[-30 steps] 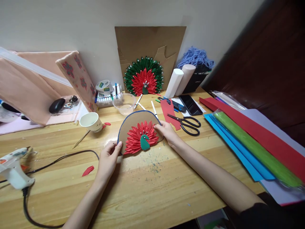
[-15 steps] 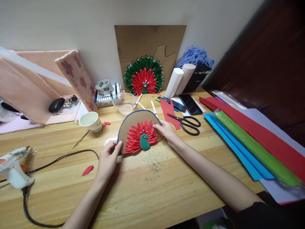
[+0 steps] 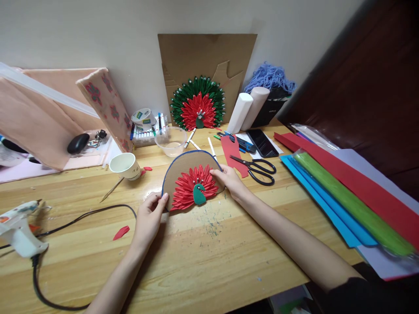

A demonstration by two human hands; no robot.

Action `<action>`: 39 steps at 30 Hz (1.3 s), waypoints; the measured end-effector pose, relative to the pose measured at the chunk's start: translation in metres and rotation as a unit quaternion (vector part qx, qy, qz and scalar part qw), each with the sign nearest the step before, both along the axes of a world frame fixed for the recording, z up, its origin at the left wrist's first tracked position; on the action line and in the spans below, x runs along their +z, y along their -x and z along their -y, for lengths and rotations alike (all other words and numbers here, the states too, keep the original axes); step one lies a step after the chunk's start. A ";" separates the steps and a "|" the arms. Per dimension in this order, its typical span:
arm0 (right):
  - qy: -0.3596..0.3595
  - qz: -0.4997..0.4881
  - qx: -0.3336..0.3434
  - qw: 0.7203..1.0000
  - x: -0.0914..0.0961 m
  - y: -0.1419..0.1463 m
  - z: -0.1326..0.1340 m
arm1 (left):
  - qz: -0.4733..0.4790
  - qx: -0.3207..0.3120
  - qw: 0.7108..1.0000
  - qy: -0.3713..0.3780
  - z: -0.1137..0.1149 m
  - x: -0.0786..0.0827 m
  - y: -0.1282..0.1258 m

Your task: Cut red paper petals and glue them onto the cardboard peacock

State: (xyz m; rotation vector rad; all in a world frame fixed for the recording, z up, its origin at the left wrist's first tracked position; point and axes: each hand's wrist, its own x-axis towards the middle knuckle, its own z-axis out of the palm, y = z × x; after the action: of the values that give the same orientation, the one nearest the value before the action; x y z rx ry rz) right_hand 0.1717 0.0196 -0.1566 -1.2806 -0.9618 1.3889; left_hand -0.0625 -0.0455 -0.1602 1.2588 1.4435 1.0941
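Observation:
A half-round cardboard piece (image 3: 183, 163) with a blue edge lies on the wooden table (image 3: 209, 257). Red paper petals (image 3: 188, 187) fan out on it around a green peacock body (image 3: 198, 194). My left hand (image 3: 149, 220) pinches the cardboard's lower left corner, fingers closed on it. My right hand (image 3: 229, 181) rests on the right edge, fingers pressed against the petals and cardboard. A finished red and green peacock fan (image 3: 197, 104) leans on a cardboard sheet (image 3: 209, 56) at the wall.
A glue gun (image 3: 18, 226) with a black cord (image 3: 81, 216) lies at the left. A paper cup (image 3: 125, 166), plastic bowl (image 3: 170, 141), markers (image 3: 147, 133), scissors (image 3: 257, 168), phone (image 3: 262, 143), red paper strip (image 3: 232, 152) and coloured paper sheets (image 3: 343, 192) surround the work.

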 end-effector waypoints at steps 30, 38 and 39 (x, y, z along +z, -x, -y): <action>0.001 0.007 0.012 1.000 0.002 -0.001 0.001 | -0.026 0.006 1.000 -0.002 0.000 0.002 -0.001; -0.001 0.009 0.013 1.000 0.000 -0.001 0.001 | -0.009 0.007 1.000 -0.004 0.000 0.001 -0.001; 0.000 0.010 0.012 1.000 0.000 -0.001 0.001 | -0.006 0.006 1.000 -0.003 0.000 0.001 -0.001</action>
State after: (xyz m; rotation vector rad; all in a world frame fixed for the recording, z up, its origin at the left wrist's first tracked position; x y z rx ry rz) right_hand 0.1731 0.0183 -0.1569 -1.2889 -0.9949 1.3969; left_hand -0.0614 -0.0459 -0.1589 1.2657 1.4597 1.1012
